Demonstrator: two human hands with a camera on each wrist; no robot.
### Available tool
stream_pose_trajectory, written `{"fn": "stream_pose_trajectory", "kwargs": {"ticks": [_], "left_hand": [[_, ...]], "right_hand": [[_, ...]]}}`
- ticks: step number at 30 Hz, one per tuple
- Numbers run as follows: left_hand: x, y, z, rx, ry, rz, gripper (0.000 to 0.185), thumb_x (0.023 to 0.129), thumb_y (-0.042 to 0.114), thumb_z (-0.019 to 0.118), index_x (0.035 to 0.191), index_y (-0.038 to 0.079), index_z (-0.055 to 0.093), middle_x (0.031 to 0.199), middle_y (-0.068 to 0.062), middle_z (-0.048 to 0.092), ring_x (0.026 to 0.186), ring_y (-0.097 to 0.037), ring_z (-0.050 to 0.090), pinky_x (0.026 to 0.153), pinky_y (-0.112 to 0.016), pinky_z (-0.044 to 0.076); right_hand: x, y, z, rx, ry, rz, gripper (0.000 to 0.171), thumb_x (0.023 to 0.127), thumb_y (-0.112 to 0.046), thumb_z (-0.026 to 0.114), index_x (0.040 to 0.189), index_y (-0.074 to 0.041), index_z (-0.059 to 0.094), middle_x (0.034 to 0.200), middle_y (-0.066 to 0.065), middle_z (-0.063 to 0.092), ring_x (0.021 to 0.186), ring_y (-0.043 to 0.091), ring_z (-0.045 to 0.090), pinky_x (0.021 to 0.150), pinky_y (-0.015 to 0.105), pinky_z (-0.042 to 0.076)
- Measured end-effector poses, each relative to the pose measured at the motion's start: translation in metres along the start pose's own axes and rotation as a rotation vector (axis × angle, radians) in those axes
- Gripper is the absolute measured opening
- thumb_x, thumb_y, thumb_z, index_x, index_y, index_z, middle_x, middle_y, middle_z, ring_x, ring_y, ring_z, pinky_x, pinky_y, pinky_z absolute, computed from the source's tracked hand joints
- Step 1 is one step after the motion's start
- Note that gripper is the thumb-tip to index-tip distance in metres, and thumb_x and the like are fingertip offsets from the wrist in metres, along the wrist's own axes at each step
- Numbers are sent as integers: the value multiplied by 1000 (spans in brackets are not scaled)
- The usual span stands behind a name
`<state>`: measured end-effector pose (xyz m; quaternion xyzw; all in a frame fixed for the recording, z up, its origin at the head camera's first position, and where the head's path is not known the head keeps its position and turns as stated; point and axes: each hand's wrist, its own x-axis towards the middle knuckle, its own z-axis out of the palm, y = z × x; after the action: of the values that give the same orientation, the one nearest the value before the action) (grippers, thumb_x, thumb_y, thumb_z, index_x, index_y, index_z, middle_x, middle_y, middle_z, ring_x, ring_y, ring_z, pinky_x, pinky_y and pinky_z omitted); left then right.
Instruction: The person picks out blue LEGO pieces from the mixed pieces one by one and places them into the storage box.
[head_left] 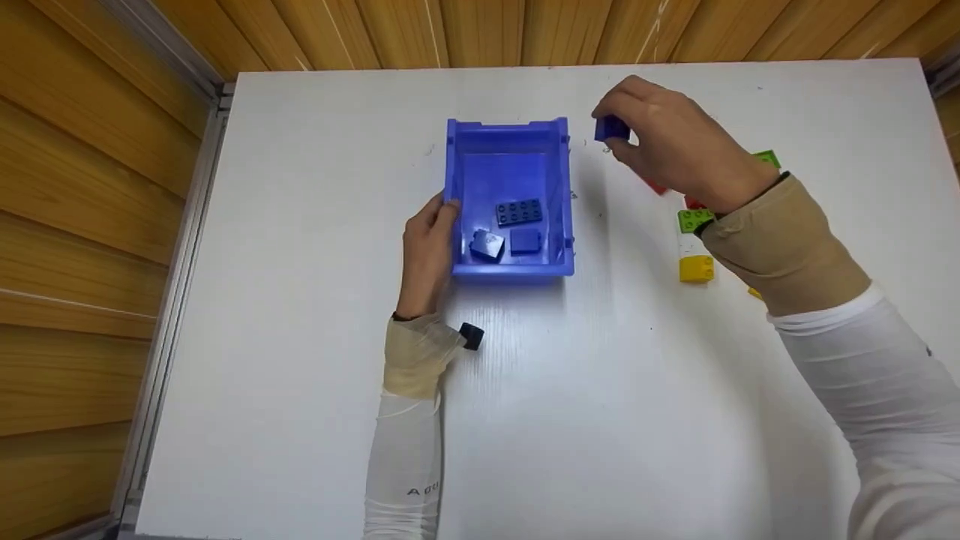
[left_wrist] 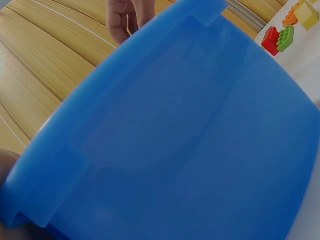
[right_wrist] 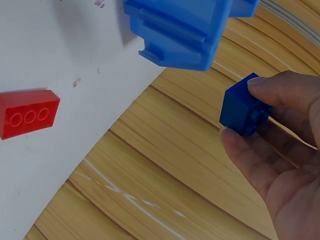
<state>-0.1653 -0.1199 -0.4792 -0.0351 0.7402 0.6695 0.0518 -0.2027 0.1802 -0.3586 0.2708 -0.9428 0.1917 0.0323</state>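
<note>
white table (head_left: 300, 225) is carrying everything, with wood-panelled wall (head_left: 90, 225) running along its far and left sides. blue bin (head_left: 510, 142) is sitting near the table's middle, open top facing up; three blue bricks are lying on its floor: a studded flat one (head_left: 519, 212), a small one (head_left: 525, 240) just in front of it, and a tilted one (head_left: 486, 244) to its left. left hand (head_left: 427, 247) is resting against the bin's left wall, fingers curling over the rim and gripping it. right hand (head_left: 675, 142) is hovering above the table to the right of the bin, pinching a blue brick (head_left: 611, 129) between thumb and fingertips, clear of the surface. loose bricks are lying near the right wrist: a red brick (right_wrist: 27, 113), a green brick (head_left: 694, 219), a yellow brick (head_left: 696, 268), with others partly hidden behind the arm
</note>
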Motion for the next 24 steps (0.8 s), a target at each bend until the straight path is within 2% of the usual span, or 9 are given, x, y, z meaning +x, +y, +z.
{"fn": "stream_pose_trajectory", "kwargs": {"ticks": [13,20,24], "left_hand": [[0,1,-1,16,10,4,48,108,23,49,149,1,59,140,-19,65,116,-19,58,102,-35,44],[0,1,0,-8,12,-2,47,108,21,49,148,-2,60,129,-23,67,97,-25,54,81,-32,41],[-1,2,1,-25,15,-1,46,108,20,50,147,-2,60,129,-23,67,97,-21,54,83,-30,42]], "right_hand": [[17,-17,9,35,-4,-66,25,94,11,72,119,12,67,121,23,64,110,38,67,95,48,56],[21,-23,14,35,-20,-81,27,94,11,72,120,12,67,122,24,63,110,38,67,95,48,56],[23,-25,17,37,-41,-72,27,95,10,72,121,12,66,123,24,63,112,38,67,96,48,56]]}}
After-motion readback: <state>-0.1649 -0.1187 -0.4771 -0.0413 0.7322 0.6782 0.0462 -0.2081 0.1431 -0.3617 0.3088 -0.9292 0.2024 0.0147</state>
